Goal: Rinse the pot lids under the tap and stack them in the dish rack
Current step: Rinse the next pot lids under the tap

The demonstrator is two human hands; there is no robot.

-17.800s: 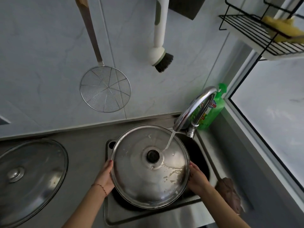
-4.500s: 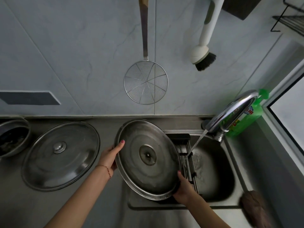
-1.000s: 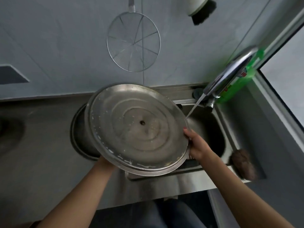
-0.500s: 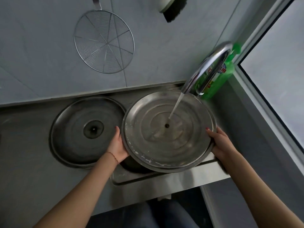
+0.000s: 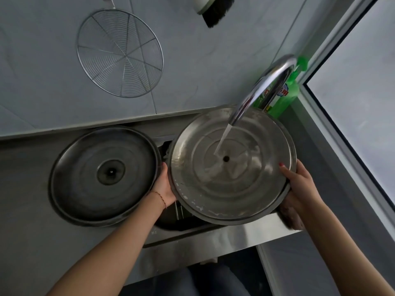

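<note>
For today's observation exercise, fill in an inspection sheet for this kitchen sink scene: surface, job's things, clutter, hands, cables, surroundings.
Surface: steel counter, sink under the lid.
Job's things: lid held inner side up under running tap; second lid lies on the counter.
Clutter: green bottle behind tap.
Hands: left hand and right hand hold the lid's rim.
Cables: nothing seen.
Surroundings: wire skimmer, brush on the wall; window to the right.

One head-worn wide-angle view looks steeply down, close over the sink (image 5: 213, 236), wall filling the frame's upper half.
</note>
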